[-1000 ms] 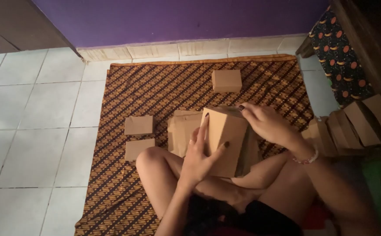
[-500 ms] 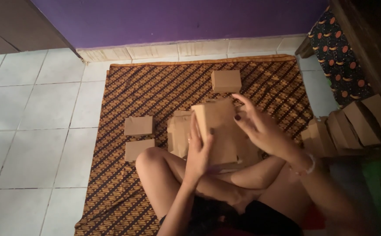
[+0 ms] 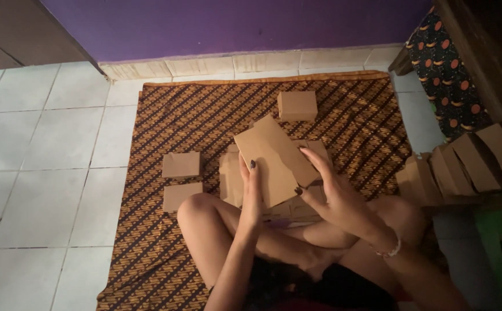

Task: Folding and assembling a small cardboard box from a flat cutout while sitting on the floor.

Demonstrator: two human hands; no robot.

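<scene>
from the head view, your left hand [image 3: 252,193] is closed on the left edge of a flat brown cardboard piece [image 3: 274,158], thumb laid on its face, while your right hand [image 3: 333,193] grips its lower right edge with fingers half spread. you hold it tilted above a cardboard pile [image 3: 231,178] on the patterned mat [image 3: 205,115] (three small folded boxes [image 3: 297,105] lie around it, well apart).

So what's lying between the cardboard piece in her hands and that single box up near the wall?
In the head view, only bare patterned mat lies between the held cardboard piece and the far box; nothing else sits there.
</scene>
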